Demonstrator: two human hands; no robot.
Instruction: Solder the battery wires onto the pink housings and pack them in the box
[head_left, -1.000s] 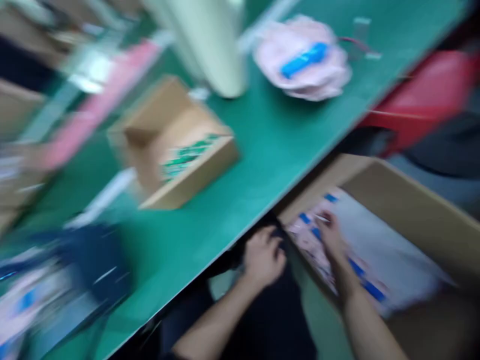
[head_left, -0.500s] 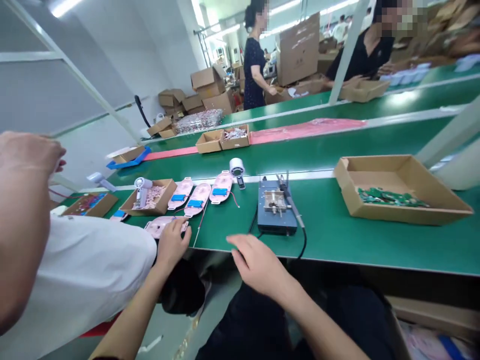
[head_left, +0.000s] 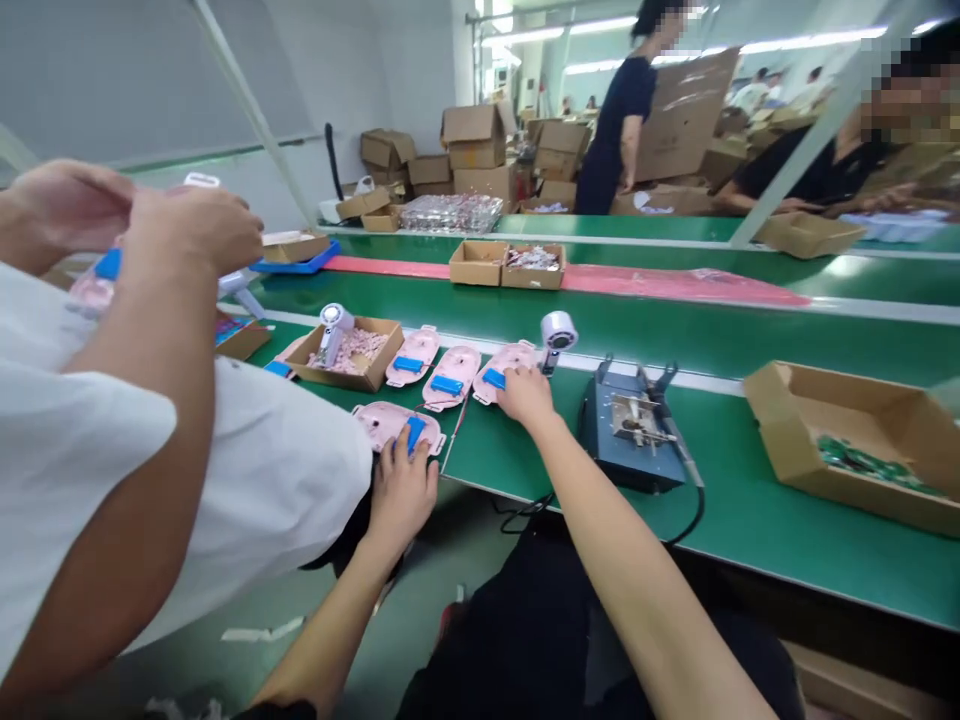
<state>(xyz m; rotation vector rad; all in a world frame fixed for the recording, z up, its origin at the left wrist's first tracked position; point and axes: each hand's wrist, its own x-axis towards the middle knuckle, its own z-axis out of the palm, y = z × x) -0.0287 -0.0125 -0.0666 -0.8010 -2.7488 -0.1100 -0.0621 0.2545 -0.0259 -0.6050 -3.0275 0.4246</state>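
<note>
Currently, our left hand (head_left: 405, 492) rests its slightly spread fingers on the nearest pink shell (head_left: 390, 425) on the green worktop (head_left: 510, 455); our right hand (head_left: 527, 395) touches another shell (head_left: 504, 368) beside the white fan (head_left: 559, 335), its grip unclear.

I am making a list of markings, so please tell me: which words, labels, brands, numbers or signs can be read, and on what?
No text can be read here.
Blue blocks: no writing legible.
Blue-grey device: any marking too small to read.
Large carton at the back: too blurred to read.
</note>
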